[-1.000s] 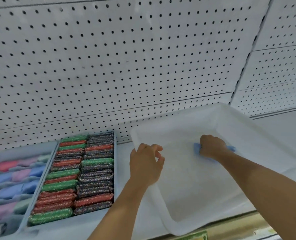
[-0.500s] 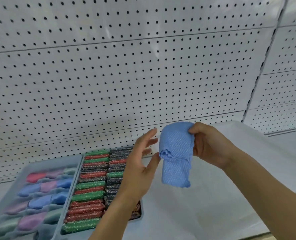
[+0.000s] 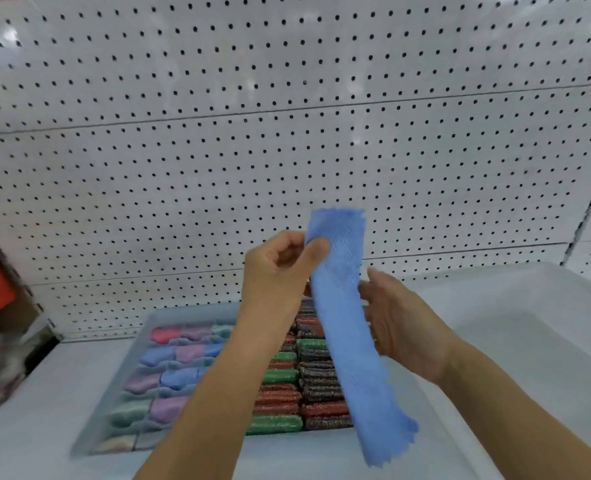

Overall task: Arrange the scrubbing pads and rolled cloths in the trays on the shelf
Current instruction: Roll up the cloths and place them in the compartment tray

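- A blue cloth (image 3: 346, 327), unrolled into a long strip, hangs in the air above the shelf (image 3: 27, 420).
- The left hand (image 3: 280, 268) pinches the strip near its top edge between thumb and curled fingers.
- The right hand (image 3: 399, 317) sits just beside the strip's right edge, fingers relaxed; whether it touches is unclear.
- Below, a grey tray (image 3: 114, 393) holds rolled cloths (image 3: 179, 375) and scrubbing pads (image 3: 318, 375).
- A white bin (image 3: 529, 341) stands to the right.
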The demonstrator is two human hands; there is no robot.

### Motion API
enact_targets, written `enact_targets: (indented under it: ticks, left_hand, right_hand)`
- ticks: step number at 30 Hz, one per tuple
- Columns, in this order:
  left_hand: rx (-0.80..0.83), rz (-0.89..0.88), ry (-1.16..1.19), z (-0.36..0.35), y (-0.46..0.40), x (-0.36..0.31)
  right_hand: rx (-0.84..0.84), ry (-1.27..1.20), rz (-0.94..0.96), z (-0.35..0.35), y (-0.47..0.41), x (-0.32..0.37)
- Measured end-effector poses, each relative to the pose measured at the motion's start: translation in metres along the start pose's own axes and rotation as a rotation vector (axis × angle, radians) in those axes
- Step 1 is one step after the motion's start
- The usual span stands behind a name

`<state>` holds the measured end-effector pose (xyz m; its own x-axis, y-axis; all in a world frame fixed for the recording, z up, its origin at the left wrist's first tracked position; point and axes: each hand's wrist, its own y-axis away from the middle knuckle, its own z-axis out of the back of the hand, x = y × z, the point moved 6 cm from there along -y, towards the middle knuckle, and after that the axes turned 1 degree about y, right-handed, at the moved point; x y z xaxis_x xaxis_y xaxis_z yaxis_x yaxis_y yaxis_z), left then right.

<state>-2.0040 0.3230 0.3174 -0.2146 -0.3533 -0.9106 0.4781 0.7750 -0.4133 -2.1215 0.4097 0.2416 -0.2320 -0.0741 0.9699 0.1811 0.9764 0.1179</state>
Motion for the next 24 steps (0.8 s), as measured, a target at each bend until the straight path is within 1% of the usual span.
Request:
enact_targets:
  ticks: [2, 4, 6, 8, 10, 11, 13, 15, 18, 20, 22, 24]
  left_hand:
    - [-0.032, 0.023, 0.016, 0.009, -0.004, -0.002]
    - [-0.052, 0.044, 0.017, 0.015, -0.003, -0.003]
    - [-0.075, 0.045, 0.03, 0.017, 0.0, -0.006]
    - [-0.098, 0.054, 0.094, 0.018, 0.003, -0.007]
    - [-0.054, 0.139, 0.213, 0.015, 0.006, -0.003]
    - [-0.01, 0.189, 0.224, 0.013, 0.009, -0.002]
    - [0.045, 0.265, 0.149, 0.012, 0.013, 0.006]
    - [0.027, 0.294, 0.125, 0.015, 0.014, 0.012]
    - [-0.053, 0.201, 0.159, 0.02, 0.011, 0.013]
    - [-0.076, 0.106, 0.076, 0.022, 0.01, 0.01]
    - [-0.093, 0.035, 0.014, 0.023, 0.011, 0.006]
    - [-0.065, 0.069, 0.088, 0.022, 0.014, 0.006]
  right_hand:
    - [0.017, 0.057, 0.095, -0.013, -0.002, 0.003]
    - [0.006, 0.124, 0.234, -0.032, 0.002, 0.017]
    - [-0.081, 0.2, 0.356, -0.047, 0.005, 0.031]
    - [-0.199, 0.169, 0.442, -0.053, 0.005, 0.04]
    - [-0.278, 0.147, 0.498, -0.057, 0.006, 0.048]
    - [-0.303, 0.158, 0.509, -0.058, 0.005, 0.051]
    - [-0.347, 0.204, 0.486, -0.057, 0.003, 0.05]
    - [-0.348, 0.275, 0.424, -0.059, -0.002, 0.044]
    - [-0.274, 0.255, 0.383, -0.069, -0.001, 0.039]
    - [-0.252, 0.21, 0.377, -0.071, -0.001, 0.038]
    - [-0.294, 0.217, 0.391, -0.067, -0.001, 0.042]
    - [-0.336, 0.218, 0.404, -0.065, -0.001, 0.051]
